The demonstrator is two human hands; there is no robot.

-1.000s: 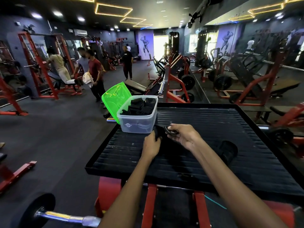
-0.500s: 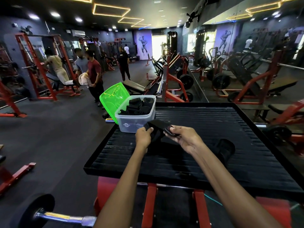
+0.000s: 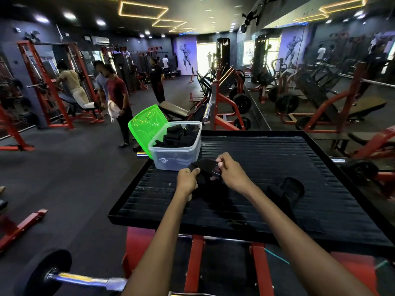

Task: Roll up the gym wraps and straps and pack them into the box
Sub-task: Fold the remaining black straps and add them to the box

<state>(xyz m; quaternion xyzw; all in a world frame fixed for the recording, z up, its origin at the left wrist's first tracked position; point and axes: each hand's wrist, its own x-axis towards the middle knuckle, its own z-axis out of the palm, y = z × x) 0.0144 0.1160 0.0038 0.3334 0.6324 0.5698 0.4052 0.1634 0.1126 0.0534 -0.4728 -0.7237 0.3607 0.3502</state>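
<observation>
A black gym wrap (image 3: 205, 167) is held between both hands just above the black ribbed platform (image 3: 299, 159). My left hand (image 3: 187, 181) grips its left end. My right hand (image 3: 229, 169) pinches its right end, where a small label shows. Straight ahead stands a clear plastic box (image 3: 177, 155) holding several black rolled wraps (image 3: 181, 135). Its green lid (image 3: 146, 128) leans open on the box's left side. A second black wrap (image 3: 287, 192) lies loose on the platform to the right of my right forearm.
The platform has a raised rim and sits on a red frame (image 3: 194, 265). A barbell end with a plate (image 3: 49, 276) juts out at bottom left. Several people (image 3: 116, 92) stand among red gym machines beyond the box. A mirror wall runs along the right.
Both hands have lifted the wrap off the platform and brought it closer to the box. My left hand has shifted from resting on the wrap to gripping its end.
</observation>
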